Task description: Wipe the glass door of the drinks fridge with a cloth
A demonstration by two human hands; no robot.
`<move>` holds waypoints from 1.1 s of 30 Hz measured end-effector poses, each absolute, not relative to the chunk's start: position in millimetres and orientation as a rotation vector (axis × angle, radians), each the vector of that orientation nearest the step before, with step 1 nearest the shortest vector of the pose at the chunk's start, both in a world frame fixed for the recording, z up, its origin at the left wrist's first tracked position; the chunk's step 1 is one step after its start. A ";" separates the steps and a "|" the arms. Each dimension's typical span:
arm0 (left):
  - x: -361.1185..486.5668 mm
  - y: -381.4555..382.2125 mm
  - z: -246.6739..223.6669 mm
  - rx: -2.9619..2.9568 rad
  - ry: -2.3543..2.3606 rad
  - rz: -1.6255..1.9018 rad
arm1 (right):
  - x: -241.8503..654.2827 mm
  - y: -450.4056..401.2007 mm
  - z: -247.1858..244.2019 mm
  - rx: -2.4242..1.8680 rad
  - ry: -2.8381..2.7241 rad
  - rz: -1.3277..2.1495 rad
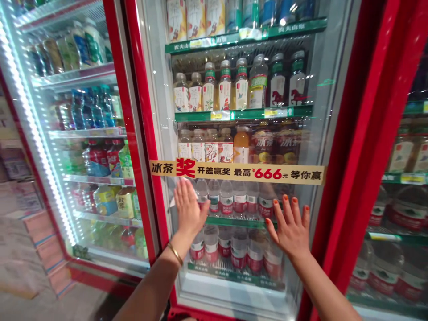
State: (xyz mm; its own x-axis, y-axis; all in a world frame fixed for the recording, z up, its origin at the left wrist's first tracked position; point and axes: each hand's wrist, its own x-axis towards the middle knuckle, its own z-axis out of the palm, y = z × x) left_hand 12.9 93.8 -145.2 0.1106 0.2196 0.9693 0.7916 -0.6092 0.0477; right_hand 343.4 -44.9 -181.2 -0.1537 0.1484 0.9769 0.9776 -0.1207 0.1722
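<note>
My left hand (187, 209) is at the left side of a glass cooler door (234, 290), fingers extended and close together, with a thin white tissue (172, 203) held under its palm and fingers. A gold bangle circles that wrist. My right hand (291, 227) has orange nails and lies with fingers spread at the right side of the same door, holding nothing. Just above both hands, a yellow strip (239, 172) with black and red lettering runs across the glass. Behind the door, bottles stand on green-edged shelves.
To the left is another lit cooler (129, 111) with a red frame and rows of drinks. Stacked pink boxes (50, 254) sit on the floor at the far left. A red-framed cooler (368, 156) with large water bottles stands at the right.
</note>
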 end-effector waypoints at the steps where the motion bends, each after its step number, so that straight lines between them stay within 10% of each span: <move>1: 16.7 89.6 -153.8 -1.950 -0.870 -1.410 | 343.9 -43.9 -184.5 -1.328 -1.360 -1.369; 33: 67.4 51.0 -135.3 -1.963 -0.615 -1.057 | 344.0 -43.1 -181.8 -1.392 -1.330 -1.397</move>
